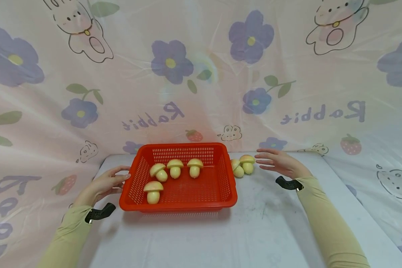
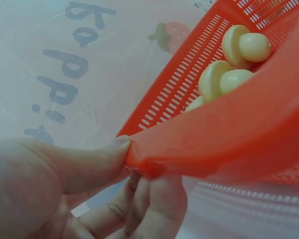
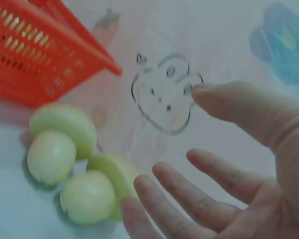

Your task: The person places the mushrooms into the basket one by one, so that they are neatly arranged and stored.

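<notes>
A red plastic basket stands on the table with several toy mushrooms inside, mostly toward its left half. My left hand pinches the basket's left rim; the left wrist view shows the thumb on the rim and the fingers curled beneath it. Two more mushrooms, one at the back and one against the basket, lie just outside its right side. Beside them is my right hand, fingers spread and relaxed, holding nothing. Its fingertips are close to the nearer mushroom in the right wrist view.
The white tabletop extends in front of the basket and to its right. A printed curtain with flowers and rabbits hangs behind the table and along its sides. Each wrist wears a black strap.
</notes>
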`<state>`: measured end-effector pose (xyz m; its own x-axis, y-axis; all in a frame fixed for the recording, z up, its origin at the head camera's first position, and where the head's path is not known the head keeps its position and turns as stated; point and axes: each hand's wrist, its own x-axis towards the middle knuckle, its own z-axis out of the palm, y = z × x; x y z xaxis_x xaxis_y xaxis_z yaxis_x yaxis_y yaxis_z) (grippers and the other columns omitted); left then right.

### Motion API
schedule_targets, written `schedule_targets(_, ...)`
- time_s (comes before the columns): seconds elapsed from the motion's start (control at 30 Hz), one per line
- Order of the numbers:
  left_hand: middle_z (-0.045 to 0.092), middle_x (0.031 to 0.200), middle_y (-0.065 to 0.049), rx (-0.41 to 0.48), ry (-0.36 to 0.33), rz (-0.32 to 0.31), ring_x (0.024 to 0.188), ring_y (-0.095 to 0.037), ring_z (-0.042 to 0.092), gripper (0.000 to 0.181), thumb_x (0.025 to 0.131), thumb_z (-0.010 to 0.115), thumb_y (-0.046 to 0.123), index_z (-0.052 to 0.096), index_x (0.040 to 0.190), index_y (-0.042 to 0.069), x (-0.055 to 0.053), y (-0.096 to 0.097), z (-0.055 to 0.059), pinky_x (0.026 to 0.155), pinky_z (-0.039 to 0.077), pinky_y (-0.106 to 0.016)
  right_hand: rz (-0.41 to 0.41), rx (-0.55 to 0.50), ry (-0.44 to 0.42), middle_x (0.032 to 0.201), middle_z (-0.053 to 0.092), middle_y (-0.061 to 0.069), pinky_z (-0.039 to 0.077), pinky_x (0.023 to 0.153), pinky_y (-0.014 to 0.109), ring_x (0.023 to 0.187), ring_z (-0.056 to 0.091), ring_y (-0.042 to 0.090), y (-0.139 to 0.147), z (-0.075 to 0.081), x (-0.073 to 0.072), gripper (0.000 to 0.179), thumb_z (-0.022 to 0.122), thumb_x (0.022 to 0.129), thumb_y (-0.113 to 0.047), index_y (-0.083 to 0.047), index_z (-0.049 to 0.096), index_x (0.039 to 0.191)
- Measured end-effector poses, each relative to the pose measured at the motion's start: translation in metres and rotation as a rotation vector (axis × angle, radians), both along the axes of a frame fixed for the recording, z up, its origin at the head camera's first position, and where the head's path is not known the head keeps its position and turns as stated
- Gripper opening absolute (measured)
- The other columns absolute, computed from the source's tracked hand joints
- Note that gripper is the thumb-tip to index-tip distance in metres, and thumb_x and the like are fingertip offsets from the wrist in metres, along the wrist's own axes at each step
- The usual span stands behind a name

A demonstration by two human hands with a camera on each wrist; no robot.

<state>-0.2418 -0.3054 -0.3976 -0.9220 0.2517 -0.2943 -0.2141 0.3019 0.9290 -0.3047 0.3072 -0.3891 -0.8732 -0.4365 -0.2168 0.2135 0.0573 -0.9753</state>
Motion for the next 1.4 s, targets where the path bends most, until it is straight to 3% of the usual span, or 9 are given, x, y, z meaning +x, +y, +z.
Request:
schedule_targets(0.2, 0.061, 0.1, -0.008, 0.0, 0.007, -0.001, 0.079, -0.02, 0.061, 0.057, 0.098, 0.057, 0.024, 0.03, 0.143, 0.003, 0.0, -0.002, -0.001, 0.077, 0.056, -0.037, -0.039, -0.022, -0.035, 0.15, 0.02, 0.023, 0.024, 0.109, 0.05, 0.137, 0.025, 0.041, 0.014, -0.015, -0.005, 0.058, 0.046, 0.102, -0.012, 0.001, 0.016, 0.149)
schedule_targets(0.5, 0.061, 0.099, -0.008, 0.001, 0.006, 0.016, 0.079, -0.021, 0.061, 0.057, 0.097, 0.057, 0.024, 0.031, 0.143, 0.002, 0.003, 0.0, 0.0, 0.077, 0.055, -0.037, -0.029, -0.021, -0.032, 0.125, 0.049, 0.002, 0.021, 0.11, 0.051, 0.138, 0.021, 0.043, 0.022, -0.034, -0.015, 0.059, 0.041, 0.104, -0.013, 0.006, 0.008, 0.149)
schedule_targets(0.67, 0.061, 0.101, -0.009, -0.003, 0.004, 0.011, 0.081, -0.022, 0.062, 0.058, 0.097, 0.058, 0.025, 0.031, 0.143, 0.003, 0.003, 0.002, 0.0, 0.077, 0.055, -0.037, -0.032, -0.03, -0.061, 0.12, 0.051, -0.003, 0.02, 0.111, 0.051, 0.138, 0.021, 0.042, 0.02, -0.044, -0.021, 0.061, 0.041, 0.104, -0.014, 0.005, 0.006, 0.15)
schedule_targets(0.8, 0.062, 0.102, -0.01, -0.006, 0.006, 0.007, 0.081, -0.022, 0.062, 0.058, 0.097, 0.058, 0.025, 0.031, 0.143, 0.004, 0.003, 0.002, 0.0, 0.077, 0.055, -0.037, -0.046, -0.041, -0.082, 0.134, 0.044, 0.007, 0.021, 0.111, 0.049, 0.139, 0.015, 0.043, 0.018, -0.047, -0.026, 0.061, 0.042, 0.104, -0.014, 0.003, 0.008, 0.15)
schedule_targets(0.9, 0.063, 0.101, -0.009, -0.004, 0.006, 0.007, 0.081, -0.022, 0.062, 0.058, 0.097, 0.058, 0.026, 0.031, 0.144, 0.004, 0.002, 0.001, 0.0, 0.077, 0.055, -0.037, -0.039, -0.037, -0.071, 0.149, 0.025, 0.023, 0.019, 0.111, 0.05, 0.139, 0.013, 0.044, 0.014, -0.049, -0.028, 0.06, 0.041, 0.104, -0.013, 0.003, 0.006, 0.151)
schedule_targets(1.0, 0.063, 0.101, -0.009, -0.005, 0.006, 0.007, 0.081, -0.021, 0.062, 0.059, 0.097, 0.057, 0.026, 0.029, 0.144, 0.003, 0.002, 0.001, 0.0, 0.077, 0.055, -0.037, -0.031, -0.025, -0.061, 0.154, 0.011, 0.025, 0.017, 0.112, 0.051, 0.139, 0.014, 0.044, 0.009, -0.05, -0.031, 0.06, 0.039, 0.104, -0.013, 0.003, 0.005, 0.151)
schedule_targets(1.17, 0.062, 0.103, -0.009, -0.007, 0.003, 0.011, 0.082, -0.022, 0.062, 0.06, 0.097, 0.057, 0.027, 0.029, 0.145, 0.004, 0.001, 0.001, 0.0, 0.078, 0.055, -0.037, -0.058, 0.025, -0.063, 0.15, 0.023, 0.021, 0.021, 0.111, 0.051, 0.137, 0.022, 0.041, -0.001, -0.054, -0.037, 0.062, 0.045, 0.103, -0.017, 0.001, 0.01, 0.151)
schedule_targets(1.4, 0.063, 0.103, -0.009, -0.006, 0.0, 0.018, 0.082, -0.021, 0.062, 0.06, 0.097, 0.058, 0.028, 0.029, 0.145, 0.004, 0.002, 0.001, 0.0, 0.078, 0.055, -0.037, -0.073, 0.122, -0.034, 0.148, 0.027, 0.022, 0.028, 0.109, 0.05, 0.132, 0.032, 0.036, -0.017, -0.058, -0.046, 0.067, 0.053, 0.1, -0.024, -0.001, 0.017, 0.151)
